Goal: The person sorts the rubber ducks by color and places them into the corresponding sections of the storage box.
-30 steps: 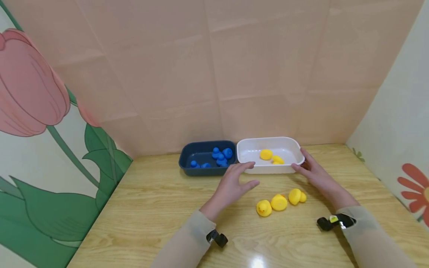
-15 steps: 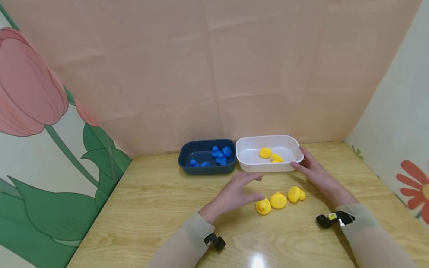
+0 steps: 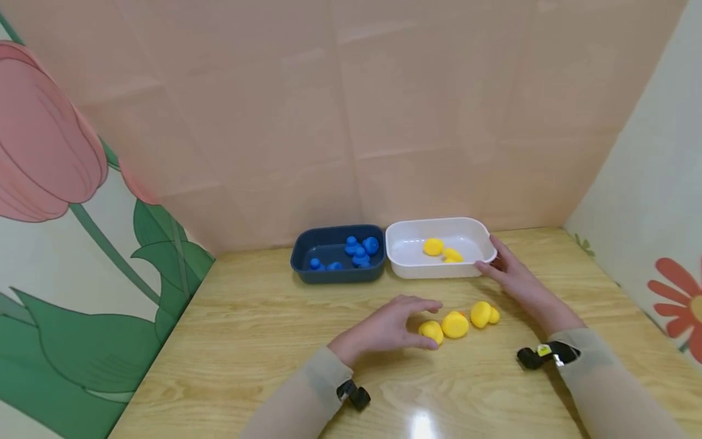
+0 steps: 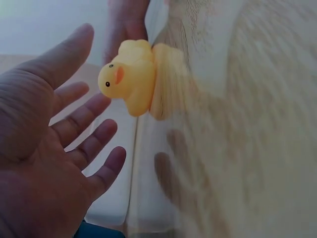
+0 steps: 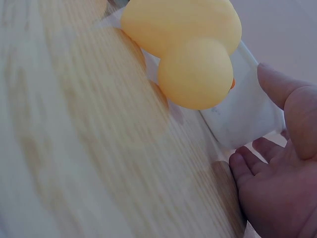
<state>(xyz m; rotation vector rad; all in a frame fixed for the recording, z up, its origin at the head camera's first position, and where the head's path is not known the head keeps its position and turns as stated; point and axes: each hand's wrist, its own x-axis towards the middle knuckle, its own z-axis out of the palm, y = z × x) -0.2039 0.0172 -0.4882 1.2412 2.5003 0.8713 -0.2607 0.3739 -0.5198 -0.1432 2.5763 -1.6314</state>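
Note:
My left hand (image 3: 386, 326) is low over the table around the leftmost yellow rubber duck (image 3: 431, 331), thumb and fingers spread. In the left wrist view, a gap shows between the thumb and fingers, and the duck (image 4: 129, 82) lies just beyond them. Two more yellow ducks, a middle one (image 3: 455, 325) and a right one (image 3: 481, 314) tipped over, lie in the same row. At the back, my right hand (image 3: 518, 277) holds the right end of a white tray (image 3: 433, 271), thumb by its front corner and fingers along its outer side. Yellow ducks (image 3: 433, 247) lie inside that tray.
A dark blue tray (image 3: 337, 277) with several blue ducks (image 3: 360, 256) stands left of the white one, nearly touching it. Both stand on a wood-grain table (image 3: 247, 317) before a pinkish covered wall (image 3: 351, 122). Each wrist wears a black camera (image 3: 359, 397).
My left hand has moved from near the white tray's front wall toward me and right, down around the leftmost duck. The right hand keeps its place at the tray.

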